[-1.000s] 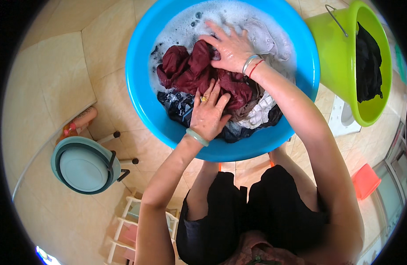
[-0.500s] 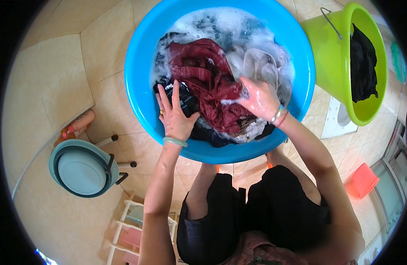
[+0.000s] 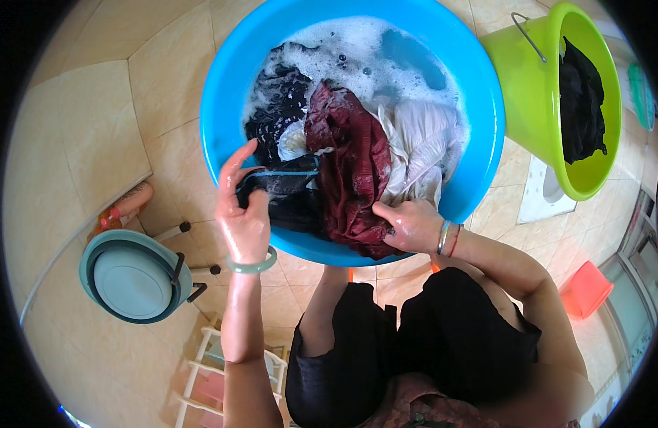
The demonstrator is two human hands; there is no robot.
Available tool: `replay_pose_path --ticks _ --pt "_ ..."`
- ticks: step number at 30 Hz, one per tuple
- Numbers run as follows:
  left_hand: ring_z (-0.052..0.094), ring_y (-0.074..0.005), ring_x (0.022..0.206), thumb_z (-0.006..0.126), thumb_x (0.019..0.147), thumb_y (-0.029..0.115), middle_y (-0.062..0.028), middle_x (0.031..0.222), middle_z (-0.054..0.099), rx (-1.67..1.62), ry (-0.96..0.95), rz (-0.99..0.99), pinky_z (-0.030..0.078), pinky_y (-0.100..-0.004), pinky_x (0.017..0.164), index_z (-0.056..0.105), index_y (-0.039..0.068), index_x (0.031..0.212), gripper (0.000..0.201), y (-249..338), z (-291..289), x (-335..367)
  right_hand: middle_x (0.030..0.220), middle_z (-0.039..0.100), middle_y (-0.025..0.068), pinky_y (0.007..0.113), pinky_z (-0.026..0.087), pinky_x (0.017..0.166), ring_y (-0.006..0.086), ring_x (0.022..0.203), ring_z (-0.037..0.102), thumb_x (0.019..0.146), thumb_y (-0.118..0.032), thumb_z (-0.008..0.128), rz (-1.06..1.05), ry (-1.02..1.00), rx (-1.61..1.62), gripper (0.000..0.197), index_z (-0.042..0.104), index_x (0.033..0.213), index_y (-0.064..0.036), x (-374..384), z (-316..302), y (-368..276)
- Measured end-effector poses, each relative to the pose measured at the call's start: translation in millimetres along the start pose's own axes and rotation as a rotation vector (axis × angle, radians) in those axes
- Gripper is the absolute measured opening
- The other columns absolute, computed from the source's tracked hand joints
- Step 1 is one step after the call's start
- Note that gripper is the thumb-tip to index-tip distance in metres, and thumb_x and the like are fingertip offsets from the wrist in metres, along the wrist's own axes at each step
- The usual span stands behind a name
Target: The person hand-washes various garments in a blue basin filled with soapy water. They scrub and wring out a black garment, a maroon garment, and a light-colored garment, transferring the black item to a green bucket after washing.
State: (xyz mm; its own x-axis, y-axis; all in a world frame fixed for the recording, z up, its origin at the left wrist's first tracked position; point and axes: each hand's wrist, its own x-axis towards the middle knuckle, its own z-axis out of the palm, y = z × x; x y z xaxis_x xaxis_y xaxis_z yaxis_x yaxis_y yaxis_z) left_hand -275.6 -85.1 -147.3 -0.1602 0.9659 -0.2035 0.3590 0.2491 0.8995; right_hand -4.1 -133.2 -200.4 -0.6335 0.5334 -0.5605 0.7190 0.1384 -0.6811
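Note:
My right hand (image 3: 413, 225) grips a wet maroon garment (image 3: 354, 153) by its near end, close to the front rim of the blue basin (image 3: 489, 114). My left hand (image 3: 242, 214) is at the basin's left front rim. Its thumb and fingers curve round the edge of a black garment (image 3: 286, 187) with a thin blue stripe, which is lifted to the rim. White clothing (image 3: 425, 135) lies in the suds to the right of the maroon garment. Another dark cloth (image 3: 279, 96) soaks at the left, partly covered by foam.
A lime-green bucket (image 3: 522, 93) holding black cloth (image 3: 582, 103) stands at the right, with a white floor drain (image 3: 547, 192) below it. A grey-green folding basin (image 3: 133, 278) is on the left. A pink container (image 3: 586, 291) and white rack (image 3: 193, 381) are lower down.
My right hand has drawn the maroon garment toward me. My left hand has moved left from the dark clothes to the rim and now holds the black garment's edge. More foamy water shows.

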Motion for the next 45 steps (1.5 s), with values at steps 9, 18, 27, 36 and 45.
replay_pose_path --ticks 9,18,27,36,45 --pt "0.062 -0.0168 0.088 0.036 0.073 -0.011 -0.0159 0.104 0.062 -0.537 -0.004 0.151 0.051 -0.0271 0.083 0.042 -0.003 0.136 0.065 99 -8 32 0.067 0.064 0.0194 0.052 0.051 0.059 0.041 0.066 0.064 0.078 -0.033 0.067 -0.094 -0.002 -0.013 0.044 0.053 0.114 -0.0126 7 3 4" --pt "0.059 -0.0086 0.095 0.042 0.079 -0.014 -0.003 0.108 0.065 -0.554 -0.311 0.255 0.05 -0.024 0.084 0.062 0.004 0.116 0.047 98 96 82 0.105 0.064 0.0136 0.04 0.052 0.081 0.0263 0.095 0.065 0.073 -0.041 0.081 -0.054 0.625 0.589 0.064 0.055 0.121 -0.0077 53 -64 3" --pt "0.053 -0.0338 0.124 0.058 0.084 -0.003 -0.0148 0.13 0.059 0.075 -0.362 0.6 0.043 -0.0405 0.105 0.062 0.011 0.123 0.042 35 146 87 0.117 0.062 0.0059 0.034 0.048 0.095 0.0181 0.109 0.059 0.095 -0.035 0.062 0.193 0.764 1.41 0.044 0.057 0.13 -0.0091 100 -72 87" --pt "0.031 -0.0332 0.142 0.038 0.101 0.044 -0.0105 0.153 0.038 0.816 -0.366 0.253 0.015 -0.0515 0.116 0.047 0.022 0.142 0.047 -74 110 152 0.092 0.066 0.0218 0.042 0.047 0.077 0.0376 0.087 0.062 0.092 -0.054 0.056 0.275 0.736 0.258 0.057 0.066 0.096 0.0012 124 -91 133" --pt "0.056 -0.0394 0.116 0.025 0.098 0.062 -0.0189 0.125 0.061 1.014 -0.631 -0.016 0.034 -0.0546 0.103 0.058 0.015 0.131 0.066 -58 99 142 0.089 0.068 0.0263 0.047 0.049 0.079 0.0444 0.088 0.064 0.089 -0.073 0.04 0.694 0.381 0.183 0.082 0.066 0.098 0.0044 110 -71 122"
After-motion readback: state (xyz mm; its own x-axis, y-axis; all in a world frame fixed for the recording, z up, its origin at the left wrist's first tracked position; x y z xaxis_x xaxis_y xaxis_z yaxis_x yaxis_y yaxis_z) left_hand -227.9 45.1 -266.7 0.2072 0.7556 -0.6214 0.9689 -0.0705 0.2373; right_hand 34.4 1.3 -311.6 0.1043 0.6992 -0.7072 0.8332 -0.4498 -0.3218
